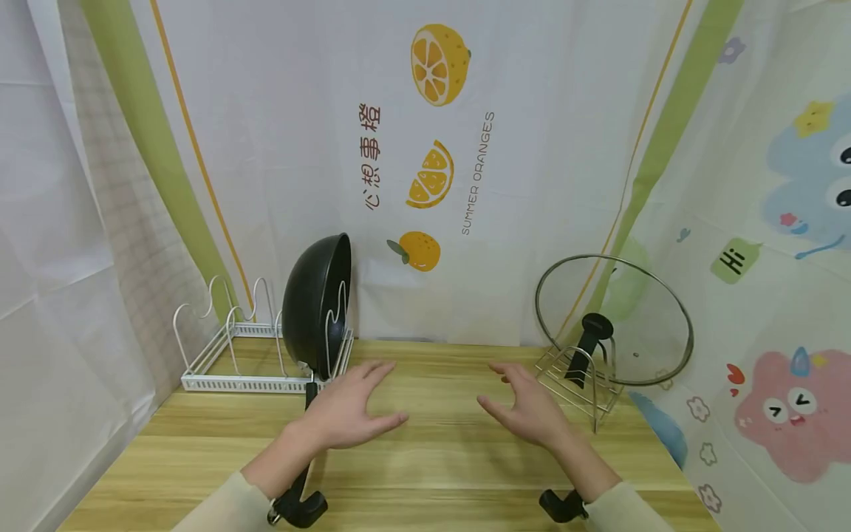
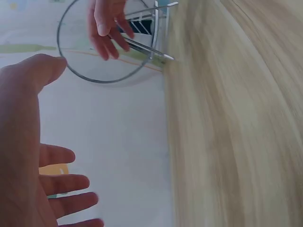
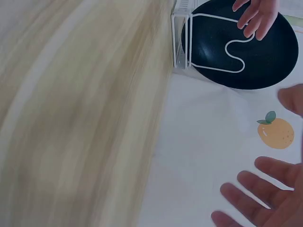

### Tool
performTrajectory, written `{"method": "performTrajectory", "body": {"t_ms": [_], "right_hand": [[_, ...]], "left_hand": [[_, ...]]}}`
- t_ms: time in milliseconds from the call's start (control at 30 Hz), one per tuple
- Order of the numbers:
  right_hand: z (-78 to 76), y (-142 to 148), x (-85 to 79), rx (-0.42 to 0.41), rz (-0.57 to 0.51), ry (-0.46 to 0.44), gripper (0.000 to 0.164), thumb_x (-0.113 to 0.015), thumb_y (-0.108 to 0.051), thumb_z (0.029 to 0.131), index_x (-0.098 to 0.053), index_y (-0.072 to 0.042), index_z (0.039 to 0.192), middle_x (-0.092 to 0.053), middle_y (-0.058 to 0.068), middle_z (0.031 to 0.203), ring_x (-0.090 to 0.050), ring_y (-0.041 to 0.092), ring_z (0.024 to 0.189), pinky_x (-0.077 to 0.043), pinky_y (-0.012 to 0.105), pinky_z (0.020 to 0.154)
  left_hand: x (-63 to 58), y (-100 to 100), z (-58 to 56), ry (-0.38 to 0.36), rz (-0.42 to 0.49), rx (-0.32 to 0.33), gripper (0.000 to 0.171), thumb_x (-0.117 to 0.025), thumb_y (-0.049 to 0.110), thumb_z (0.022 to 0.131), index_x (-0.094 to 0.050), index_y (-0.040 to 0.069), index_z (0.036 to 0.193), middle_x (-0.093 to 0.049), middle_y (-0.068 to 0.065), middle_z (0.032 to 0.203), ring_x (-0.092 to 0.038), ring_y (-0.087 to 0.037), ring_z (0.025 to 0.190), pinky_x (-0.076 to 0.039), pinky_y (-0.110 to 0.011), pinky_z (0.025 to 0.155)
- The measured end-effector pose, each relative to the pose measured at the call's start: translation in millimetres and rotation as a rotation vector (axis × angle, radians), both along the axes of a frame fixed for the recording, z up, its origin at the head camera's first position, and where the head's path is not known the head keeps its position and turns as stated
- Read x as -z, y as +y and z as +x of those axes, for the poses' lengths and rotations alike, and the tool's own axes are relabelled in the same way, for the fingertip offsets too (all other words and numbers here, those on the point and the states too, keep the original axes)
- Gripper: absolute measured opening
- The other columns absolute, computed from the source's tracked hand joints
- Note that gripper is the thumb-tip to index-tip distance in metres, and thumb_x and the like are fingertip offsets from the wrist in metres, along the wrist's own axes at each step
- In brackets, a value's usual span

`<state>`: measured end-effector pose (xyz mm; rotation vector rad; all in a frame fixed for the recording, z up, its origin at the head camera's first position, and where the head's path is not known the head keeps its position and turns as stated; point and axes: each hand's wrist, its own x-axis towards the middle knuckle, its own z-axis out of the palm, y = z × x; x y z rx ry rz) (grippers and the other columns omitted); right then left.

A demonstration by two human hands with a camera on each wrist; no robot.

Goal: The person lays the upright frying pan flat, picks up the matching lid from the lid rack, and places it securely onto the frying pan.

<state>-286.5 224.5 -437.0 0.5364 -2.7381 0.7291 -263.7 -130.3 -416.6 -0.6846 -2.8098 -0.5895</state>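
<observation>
My left hand (image 1: 352,406) is held above the table with its fingers extended and thumb apart, holding nothing. Just behind it, a black wok (image 1: 312,303) stands on its side in a white wire rack (image 1: 246,383). The wok's black handle (image 1: 311,395) points toward me and is partly hidden by that hand. My right hand (image 1: 528,406) also hovers with loosely spread fingers and nothing in them. Nearest to it is a small metal wire stand (image 1: 594,399), where a round glass lid (image 1: 651,318) with a black knob (image 1: 588,351) leans upright.
Wood-grain table (image 1: 425,458) lies beneath both hands. A white curtain (image 1: 306,148) printed with oranges hangs at the back, and patterned cloth (image 1: 731,310) closes off the right side. Several bare wire dividers (image 1: 231,332) rise from the left part of the white rack.
</observation>
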Motion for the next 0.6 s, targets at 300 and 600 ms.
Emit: {"method": "performTrajectory", "body": {"t_ms": [300,600], "right_hand": [[3.9,-5,-0.2,0.005,-0.285,-0.089,0.045,-0.076,-0.036,0.103,-0.070,-0.009,0.138,-0.072,0.014,0.133,-0.072,0.026,0.116,-0.062,0.052,0.100],[11.1,-8,3.6,0.011,-0.358,-0.165,0.042,-0.076,-0.035,0.104,-0.070,-0.009,0.137,-0.073,0.011,0.133,-0.071,0.017,0.113,-0.061,0.035,0.096]], "left_hand": [[-17.9,-13,23.1,-0.016,0.169,-0.008,0.081,-0.070,0.064,0.098,-0.056,0.014,0.160,-0.063,-0.011,0.157,-0.065,-0.036,0.139,-0.055,-0.060,0.112],[-25.4,-33,41.5,-0.012,0.293,0.004,0.068,-0.074,0.052,0.101,-0.060,0.013,0.156,-0.069,-0.004,0.143,-0.069,-0.027,0.125,-0.060,-0.049,0.102]]}}
